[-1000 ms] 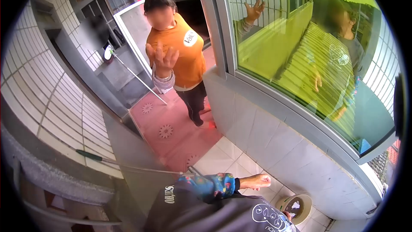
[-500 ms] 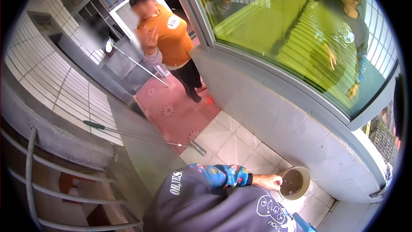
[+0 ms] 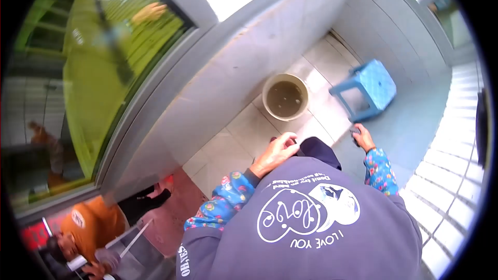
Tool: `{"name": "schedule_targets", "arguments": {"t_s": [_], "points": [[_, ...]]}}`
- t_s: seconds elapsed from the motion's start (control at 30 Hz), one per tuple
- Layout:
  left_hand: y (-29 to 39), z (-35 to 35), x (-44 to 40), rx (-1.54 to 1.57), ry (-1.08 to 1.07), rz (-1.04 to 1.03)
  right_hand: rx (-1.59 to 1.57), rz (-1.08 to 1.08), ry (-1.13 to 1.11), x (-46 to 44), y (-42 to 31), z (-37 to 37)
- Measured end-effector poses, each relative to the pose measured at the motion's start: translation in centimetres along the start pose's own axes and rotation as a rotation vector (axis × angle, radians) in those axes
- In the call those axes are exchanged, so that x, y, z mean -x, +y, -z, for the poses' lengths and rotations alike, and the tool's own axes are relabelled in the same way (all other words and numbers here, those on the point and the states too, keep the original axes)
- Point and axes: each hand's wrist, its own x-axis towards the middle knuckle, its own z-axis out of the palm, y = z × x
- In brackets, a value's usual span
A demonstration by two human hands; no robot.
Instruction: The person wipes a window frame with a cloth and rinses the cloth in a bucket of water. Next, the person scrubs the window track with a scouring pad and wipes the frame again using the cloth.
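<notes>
My left hand (image 3: 279,153) is above the floor beside my dark trouser leg (image 3: 320,151). Its fingers are curled, and a small dark patch shows at the fingertips; what they hold, if anything, I cannot make out. Past that hand stands a pale round bucket (image 3: 266,105) of murky brownish water with light specks on it. My right hand (image 3: 364,138) is closed around a small dark grey item (image 3: 355,131), whose kind is unclear. It is just in front of a blue plastic stool (image 3: 383,85). Both forearms wear blue patterned sleeves.
A low tiled wall (image 3: 228,78) runs behind the bucket, under a window frame with tinted glass (image 3: 104,93). At the lower left, another person in an orange top (image 3: 98,223) is near a reddish mat (image 3: 174,218). Pale floor tiles (image 3: 228,145) lie between.
My view has swung right and down. My left hand has come away from the bucket's rim toward my body. My right hand and the whole stool now show; the other person sits lower left.
</notes>
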Motion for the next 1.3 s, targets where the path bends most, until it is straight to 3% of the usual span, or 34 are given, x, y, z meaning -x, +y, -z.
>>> {"name": "schedule_targets", "arguments": {"t_s": [0.03, 0.1, 0.23, 0.33, 0.4, 0.57, 0.7, 0.87, 1.0, 1.1, 1.27, 1.3], "points": [[0.4, 0.1, -0.5, -0.015, -0.061, 0.045, 0.156, 0.238, 0.162, -0.5, 1.5, 0.2], [0.9, -1.1, -2.0, -0.011, -0.157, 0.105, 0.100, 0.167, 0.239, -0.3, 0.6, 2.4], [2.1, -2.0, -5.4, -0.092, -0.150, 0.181, -0.032, 0.080, 0.295, -2.7, -0.7, 5.8], [3.4, -2.4, -9.8, -0.143, -0.089, 0.253, -0.031, 0.242, 0.281, -7.2, -0.6, 9.1], [4.0, -3.4, -13.1, -0.062, -0.096, 0.274, -0.104, 0.173, 0.197, -8.4, -3.8, 12.2], [9.3, -7.6, -21.3, -0.070, -0.047, 0.226, 0.085, 0.438, 0.270, -15.2, -4.2, 20.3], [11.9, -9.0, -25.1, 0.052, 0.009, 0.181, -0.076, 0.378, 0.235, -21.5, -8.1, 27.6], [11.0, -5.9, -26.7, -0.165, 0.057, 0.312, 0.046, 0.604, 0.439, -30.0, -14.1, 33.6], [13.9, -4.2, -30.0, -0.093, 0.085, 0.348, 0.127, 0.615, 0.472, -32.0, -21.2, 38.8], [15.2, -2.6, -34.1, -0.148, 0.080, 0.254, 0.105, 0.762, 0.580, -34.0, -24.7, 43.2], [17.7, -0.9, -41.2, -0.139, 0.083, 0.151, 0.119, 0.621, 0.653, -36.8, -30.7, 52.1], [19.8, -1.0, -42.1, -0.180, 0.076, 0.153, 0.187, 0.676, 0.706, -37.8, -31.7, 53.5]]}}
